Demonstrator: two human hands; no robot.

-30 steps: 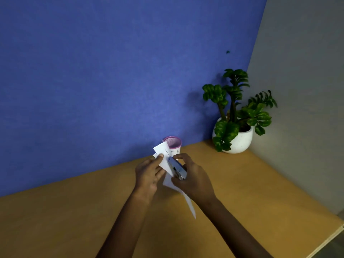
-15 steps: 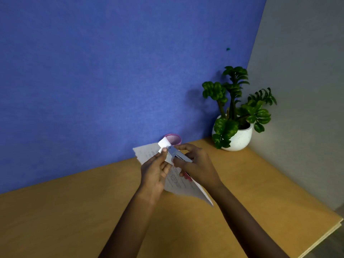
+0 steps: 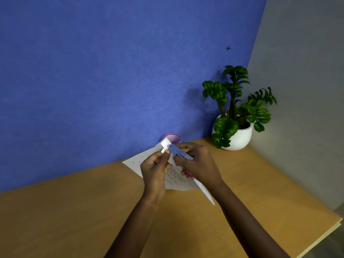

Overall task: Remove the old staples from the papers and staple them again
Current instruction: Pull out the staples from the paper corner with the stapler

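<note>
Since a second ago your papers have swung from hanging edge-on to lying open, printed face up, held above the surface. Your left hand pinches their folded top corner. Just to its right, the stapler touches that corner, its long axis slanting down to the right and its nose at the fold. Your right hand, curled round it, is the nearer. Both forearms angle inward.
</note>
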